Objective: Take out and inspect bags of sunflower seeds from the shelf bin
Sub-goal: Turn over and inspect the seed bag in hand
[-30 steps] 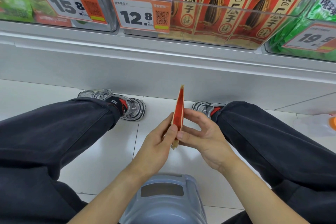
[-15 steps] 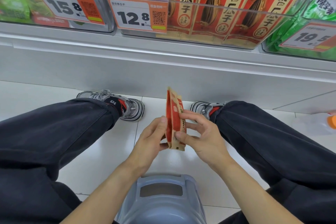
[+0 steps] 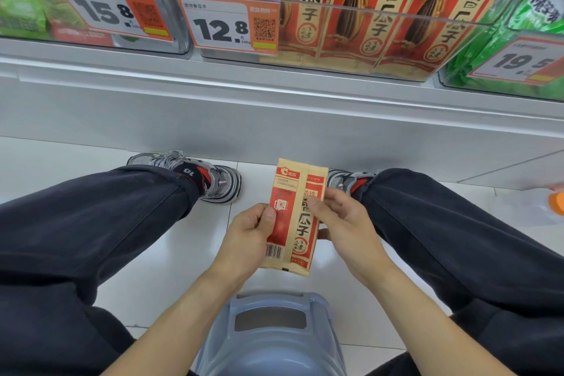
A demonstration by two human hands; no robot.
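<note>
Fingers of the left hand (image 3: 248, 230) and right hand (image 3: 341, 221) pinched the seed bag (image 3: 291, 217) between them, newly turned from edge-on to barcode-up, so inspection looked underway.

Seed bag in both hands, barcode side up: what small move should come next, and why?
Probably tilt the seed bag a little further toward the camera, to read the printed panel. The left hand pinches its left edge and the right hand its right edge, with the barcode side facing up, so the inspection looks unfinished. The shelf bin above holds more bags for later.
</note>
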